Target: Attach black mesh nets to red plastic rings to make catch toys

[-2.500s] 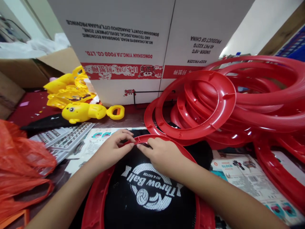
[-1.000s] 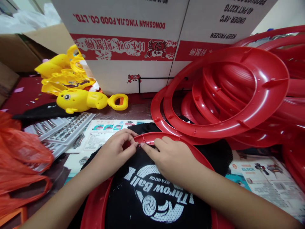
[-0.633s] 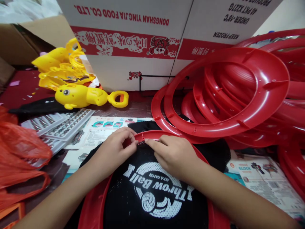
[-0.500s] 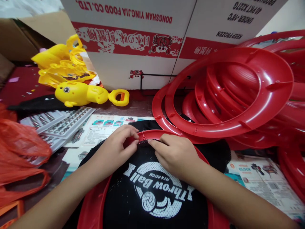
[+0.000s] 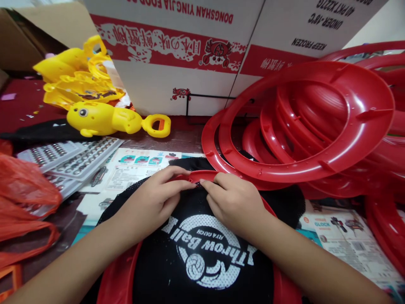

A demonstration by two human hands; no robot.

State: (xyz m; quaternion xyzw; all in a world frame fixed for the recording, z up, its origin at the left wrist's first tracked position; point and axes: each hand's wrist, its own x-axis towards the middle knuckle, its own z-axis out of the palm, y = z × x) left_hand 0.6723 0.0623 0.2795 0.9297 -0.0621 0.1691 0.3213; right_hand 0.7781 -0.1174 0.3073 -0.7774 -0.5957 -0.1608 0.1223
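Black mesh fabric [image 5: 158,270] printed with a white "Throw Ball" logo lies over a red plastic ring [image 5: 115,276] right in front of me. At the ring's far edge, my left hand [image 5: 161,194] has its thumb and fingers closed on the fabric's edge and the ring's rim. My right hand [image 5: 236,202] pinches the fabric edge just beside it, its fingertips almost touching the left ones. The fingers partly cover the spot where fabric meets ring. Fabric also spreads out beyond the ring on both sides.
Several red rings [image 5: 373,122] are heaped at the right. A white carton [image 5: 152,90] stands behind. Yellow toys [image 5: 104,120], trays of small round metallic pieces [image 5: 79,162] and an orange plastic bag [image 5: 25,190] are at the left. Printed card sheets [image 5: 133,171] lie underneath.
My left hand has shifted right along the rim, closer to my right fingertips. The right hand stays at nearly the same spot. The view has tilted slightly.
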